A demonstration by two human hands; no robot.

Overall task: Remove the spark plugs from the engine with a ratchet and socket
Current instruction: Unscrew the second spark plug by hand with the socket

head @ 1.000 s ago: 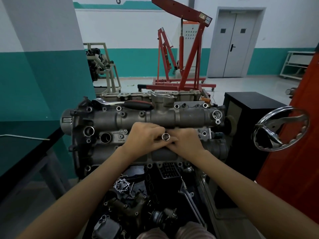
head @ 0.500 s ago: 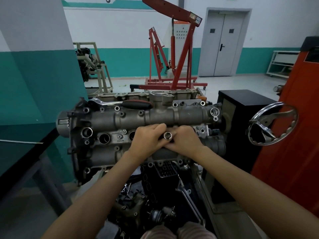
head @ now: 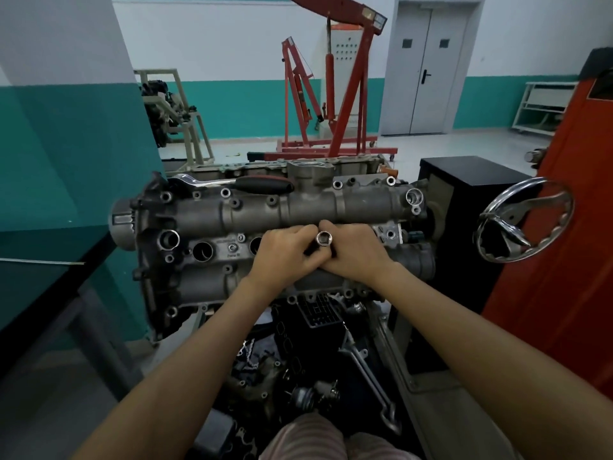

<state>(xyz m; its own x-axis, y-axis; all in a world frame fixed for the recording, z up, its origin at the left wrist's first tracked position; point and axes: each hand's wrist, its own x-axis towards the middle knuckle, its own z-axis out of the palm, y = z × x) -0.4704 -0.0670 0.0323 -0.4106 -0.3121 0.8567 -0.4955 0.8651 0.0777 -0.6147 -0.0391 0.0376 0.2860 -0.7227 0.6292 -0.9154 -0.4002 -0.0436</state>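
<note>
Standing beside the rig: one grey cast-metal engine head on a stand, plug wells facing the person.

Item: short chrome socket, open end toward the viewer, seated at a well near the middle of the head. Left hand and right hand close on it from either side, fingers curled and pinching it between them. How deep it sits in the well cannot be told.

Item: chrome ratchet with black-and-red grip, lying loose along the top edge of the head, well apart from both hands.

Item: two open plug wells to the left, dark inside; whether plugs remain cannot be told.

Handling note: the socket likely wants turning square to the well, kept straight so the plug threads do not bind; the ratchet would be needed if finger force fails.

Markings: small stamped lettering between the wells, too fine to read.
</note>
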